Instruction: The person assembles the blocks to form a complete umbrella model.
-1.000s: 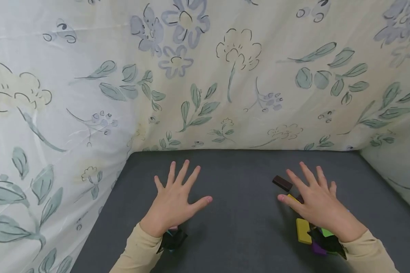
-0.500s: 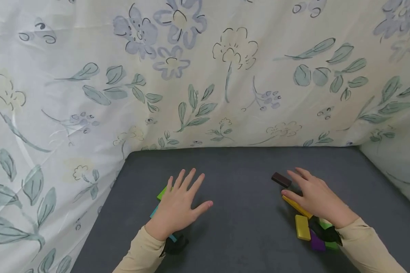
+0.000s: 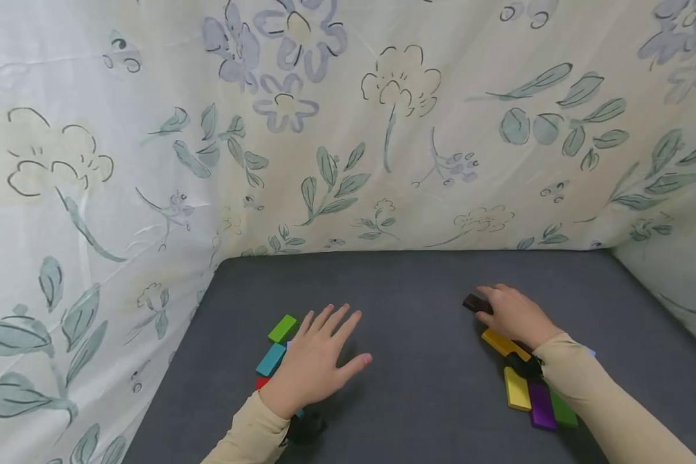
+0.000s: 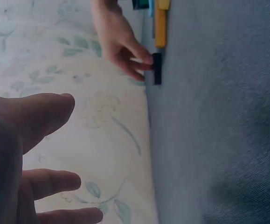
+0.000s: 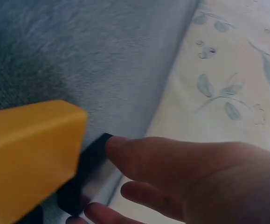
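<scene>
Just beyond the orange block (image 3: 502, 343), the right hand (image 3: 519, 314) pinches the dark brown block (image 3: 475, 303); the left hand (image 3: 316, 364) hangs well left of the orange one, fingers spread wide. Looks like grasping to me; lifting would call for a secure pinch.

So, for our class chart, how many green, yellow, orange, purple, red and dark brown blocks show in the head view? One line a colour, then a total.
Green blocks: 2
Yellow block: 1
Orange block: 1
Purple block: 1
Red block: 1, partly hidden
Dark brown block: 1, partly hidden
Total: 7 visible; others may be covered.
</scene>
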Demonstrator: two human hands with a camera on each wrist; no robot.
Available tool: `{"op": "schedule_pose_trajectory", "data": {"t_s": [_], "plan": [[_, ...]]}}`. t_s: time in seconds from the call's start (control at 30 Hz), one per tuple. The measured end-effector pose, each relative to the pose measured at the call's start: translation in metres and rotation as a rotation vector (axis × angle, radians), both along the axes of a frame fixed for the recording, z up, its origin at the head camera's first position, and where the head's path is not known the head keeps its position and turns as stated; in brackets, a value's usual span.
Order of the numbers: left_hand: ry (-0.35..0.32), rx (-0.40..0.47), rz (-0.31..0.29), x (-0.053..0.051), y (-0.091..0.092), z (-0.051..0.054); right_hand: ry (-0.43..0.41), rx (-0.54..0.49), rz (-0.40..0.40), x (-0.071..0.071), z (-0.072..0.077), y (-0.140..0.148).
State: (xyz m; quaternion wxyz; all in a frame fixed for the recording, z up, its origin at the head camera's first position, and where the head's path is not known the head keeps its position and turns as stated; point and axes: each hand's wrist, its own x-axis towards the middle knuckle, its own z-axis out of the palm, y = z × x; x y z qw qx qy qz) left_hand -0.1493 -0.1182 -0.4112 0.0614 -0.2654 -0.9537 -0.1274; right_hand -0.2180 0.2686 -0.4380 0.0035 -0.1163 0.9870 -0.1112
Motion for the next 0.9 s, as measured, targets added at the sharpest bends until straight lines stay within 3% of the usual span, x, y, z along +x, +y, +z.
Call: {"op": "schedule_pose_trajectory", "data": {"t_s": [0.27, 0.67, 0.9], "plan": [[-0.021, -0.023, -0.032, -0.001, 0.005, -0.009, -0.023, 0.007, 0.026, -0.012, -0.009, 0.000], [-0.045, -0.050, -0.066, -0.001, 0.011, -0.017, -0.129, -0.045, 0.064, -0.012, -0.004, -0.005], [-0.074, -0.051, -0.085, -0.003, 0.013, -0.022, -0.079, -0.061, 0.118, -0.015, -0.006, -0.006]]}}
